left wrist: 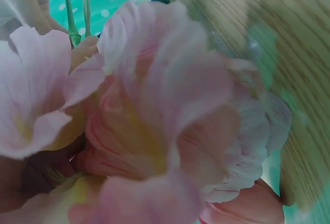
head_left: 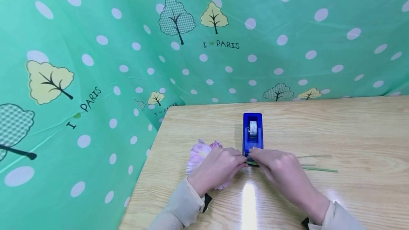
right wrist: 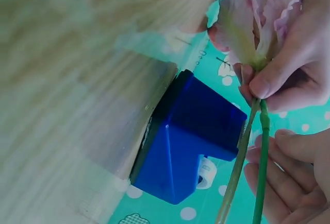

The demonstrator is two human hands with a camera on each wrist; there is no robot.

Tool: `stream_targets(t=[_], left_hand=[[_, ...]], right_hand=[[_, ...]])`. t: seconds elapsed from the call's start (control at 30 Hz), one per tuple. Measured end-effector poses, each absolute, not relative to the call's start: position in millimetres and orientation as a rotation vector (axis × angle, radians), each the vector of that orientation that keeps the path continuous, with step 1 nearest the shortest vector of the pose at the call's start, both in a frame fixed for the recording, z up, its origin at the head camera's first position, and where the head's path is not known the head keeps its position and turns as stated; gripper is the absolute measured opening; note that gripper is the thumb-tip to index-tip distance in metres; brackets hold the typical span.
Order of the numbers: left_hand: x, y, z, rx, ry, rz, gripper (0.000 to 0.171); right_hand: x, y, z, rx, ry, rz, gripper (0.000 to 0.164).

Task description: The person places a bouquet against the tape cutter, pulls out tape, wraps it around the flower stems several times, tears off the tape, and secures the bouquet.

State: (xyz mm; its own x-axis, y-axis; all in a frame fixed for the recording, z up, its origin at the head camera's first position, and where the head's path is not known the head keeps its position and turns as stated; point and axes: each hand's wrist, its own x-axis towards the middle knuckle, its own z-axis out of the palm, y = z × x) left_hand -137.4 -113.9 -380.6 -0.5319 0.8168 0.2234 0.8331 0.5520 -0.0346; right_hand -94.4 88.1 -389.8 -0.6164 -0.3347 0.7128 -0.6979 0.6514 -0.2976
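My left hand [head_left: 218, 166] pinches green stems [right wrist: 263, 157] just below the pink artificial flowers [head_left: 199, 154]. The pale petals [left wrist: 170, 80] fill most of the left wrist view. A blue tape dispenser [head_left: 252, 134] with a tape roll [head_left: 253, 129] stands on the table, its front end right by my fingers. In the right wrist view the left hand [right wrist: 304, 59] is above my right hand [right wrist: 294, 177], whose fingers are loosely bent beside the stems. From the head view, the right hand [head_left: 282, 168] has its fingertips at the front of the dispenser.
The wooden table [head_left: 361, 130] reaches back to a green cloth [head_left: 271, 56] with white dots and trees. This cloth also hangs along the left side. The stems' far ends [head_left: 322, 169] stick out to the right, past the right hand.
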Motion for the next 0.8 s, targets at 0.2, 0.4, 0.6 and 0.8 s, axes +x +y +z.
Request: stream_targets(t=[0.2, 0.4, 0.6, 0.8], left_hand=[[-136.6, -115.0, -377.6, -1.382, -2.621, -0.111, 0.014], [-136.5, -114.6, -376.7, -1.391, -2.614, -0.128, 0.017], [-136.6, -115.6, -376.4, -1.404, -2.602, -0.144, 0.018], [-137.2, -117.2, -374.2, -1.414, -2.58, -0.13, 0.018]], right_hand=[[-86.2, 86.0, -392.4, 0.793, -2.251, 0.762, 0.024], [-86.0, 86.4, -393.8, 0.803, -2.287, 0.746, 0.022], [-85.5, 87.1, -393.6, 0.843, -2.347, 0.679, 0.026], [-84.8, 88.6, -388.9, 0.89, -2.405, 0.59, 0.026]])
